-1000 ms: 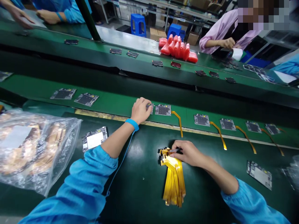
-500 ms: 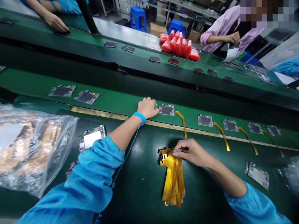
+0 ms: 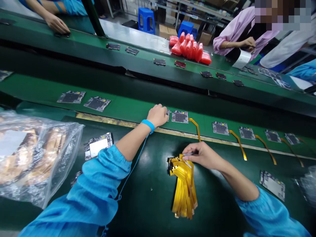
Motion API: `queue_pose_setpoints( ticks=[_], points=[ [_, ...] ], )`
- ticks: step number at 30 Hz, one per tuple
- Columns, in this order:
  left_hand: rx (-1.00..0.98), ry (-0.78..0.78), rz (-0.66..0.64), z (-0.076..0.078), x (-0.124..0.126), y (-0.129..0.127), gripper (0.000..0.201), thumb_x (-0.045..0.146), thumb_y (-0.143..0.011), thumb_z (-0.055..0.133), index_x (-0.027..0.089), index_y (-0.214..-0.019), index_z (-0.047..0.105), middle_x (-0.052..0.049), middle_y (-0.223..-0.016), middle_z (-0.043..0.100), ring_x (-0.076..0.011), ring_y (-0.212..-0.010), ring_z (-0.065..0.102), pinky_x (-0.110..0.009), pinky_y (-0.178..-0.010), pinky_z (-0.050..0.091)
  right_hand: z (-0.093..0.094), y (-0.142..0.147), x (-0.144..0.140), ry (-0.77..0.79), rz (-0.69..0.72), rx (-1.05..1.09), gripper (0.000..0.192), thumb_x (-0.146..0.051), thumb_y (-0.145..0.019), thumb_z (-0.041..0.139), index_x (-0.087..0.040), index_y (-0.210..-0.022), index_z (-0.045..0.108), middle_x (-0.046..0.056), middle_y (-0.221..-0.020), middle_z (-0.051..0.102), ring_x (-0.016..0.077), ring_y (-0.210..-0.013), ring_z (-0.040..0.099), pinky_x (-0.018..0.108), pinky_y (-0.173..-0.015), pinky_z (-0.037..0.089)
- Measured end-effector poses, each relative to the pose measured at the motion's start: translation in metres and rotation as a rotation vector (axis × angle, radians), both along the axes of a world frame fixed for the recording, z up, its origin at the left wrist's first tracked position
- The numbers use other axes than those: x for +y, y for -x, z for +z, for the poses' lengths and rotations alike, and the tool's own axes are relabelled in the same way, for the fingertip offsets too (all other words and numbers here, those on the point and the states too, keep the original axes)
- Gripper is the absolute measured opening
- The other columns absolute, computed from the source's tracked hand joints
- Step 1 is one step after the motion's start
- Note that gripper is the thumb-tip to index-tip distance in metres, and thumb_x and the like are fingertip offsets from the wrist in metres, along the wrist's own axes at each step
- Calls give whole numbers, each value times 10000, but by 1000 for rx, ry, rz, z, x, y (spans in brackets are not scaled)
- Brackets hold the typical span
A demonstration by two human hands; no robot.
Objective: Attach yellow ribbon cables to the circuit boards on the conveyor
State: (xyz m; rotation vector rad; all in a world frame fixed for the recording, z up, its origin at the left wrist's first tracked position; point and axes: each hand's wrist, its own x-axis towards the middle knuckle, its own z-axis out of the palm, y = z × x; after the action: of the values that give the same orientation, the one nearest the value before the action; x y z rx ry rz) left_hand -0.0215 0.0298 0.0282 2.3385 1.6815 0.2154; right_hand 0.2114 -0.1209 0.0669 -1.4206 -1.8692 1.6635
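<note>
My left hand (image 3: 157, 115), with a blue wrist strap (image 3: 148, 125), is closed over a circuit board (image 3: 168, 114) on the green belt; only the board's right edge shows past the fingers. A pair of grey tweezers (image 3: 190, 153) is pinched in my right hand (image 3: 204, 156). The tips meet the top of a fanned pile of yellow flex cables (image 3: 184, 194), where one cable appears lifted at its end. Just right of my left hand lies another circuit board (image 3: 180, 117) with a flex cable (image 3: 195, 124) at its right side.
Several boards with cables, such as this board (image 3: 220, 128), lie along the belt (image 3: 133, 108). A clear plastic bag (image 3: 37, 158) sits at left, near a loose board (image 3: 98, 145); another board (image 3: 272, 185) lies at right. Beyond, co-workers handle parts beside red packets (image 3: 190, 49).
The boards on the near belt have shifted right, and my left hand slid slightly right with its board. My right hand rose a little, with the tweezers raising a cable end from the pile.
</note>
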Motion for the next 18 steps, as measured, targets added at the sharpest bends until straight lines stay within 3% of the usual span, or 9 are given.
queue_pose_setpoints(
  ticks=[4, 8, 13, 18],
  points=[
    [-83, -52, -90, -2, -7, 10, 213, 179, -930, 557, 177, -1020, 750, -127, -1078, 692, -300, -1074, 616, -426, -928, 508, -9, 2, 24, -144, -118, 6, 411, -590, -873, 730, -179, -879, 751, 54, -824, 755, 182, -725, 652, 301, -680, 502],
    [-104, -134, -203, -6, -21, 17, 274, 210, -946, 546, 186, -1125, 751, -122, -1216, 697, -313, -1162, 592, -465, -951, 498, -27, 10, 64, -295, -271, -38, 372, -547, -886, 675, -182, -821, 703, 38, -774, 728, 179, -690, 619, 291, -655, 462],
    [-44, -184, -328, -14, -34, 22, 346, 290, -958, 569, 211, -1258, 723, -116, -1406, 646, -319, -1277, 566, -490, -1049, 449, -42, 27, 109, -420, -360, -265, 231, -352, -923, 614, -186, -787, 699, 29, -765, 732, 177, -707, 635, 271, -655, 410],
    [-7, -199, -360, -19, -40, 19, 395, 285, -978, 554, 216, -1345, 680, -122, -1467, 622, -308, -1349, 548, -475, -1107, 416, -46, 37, 126, -449, -398, -480, 219, -310, -947, 621, -201, -797, 738, 27, -823, 770, 186, -764, 661, 264, -667, 395]
  ],
)
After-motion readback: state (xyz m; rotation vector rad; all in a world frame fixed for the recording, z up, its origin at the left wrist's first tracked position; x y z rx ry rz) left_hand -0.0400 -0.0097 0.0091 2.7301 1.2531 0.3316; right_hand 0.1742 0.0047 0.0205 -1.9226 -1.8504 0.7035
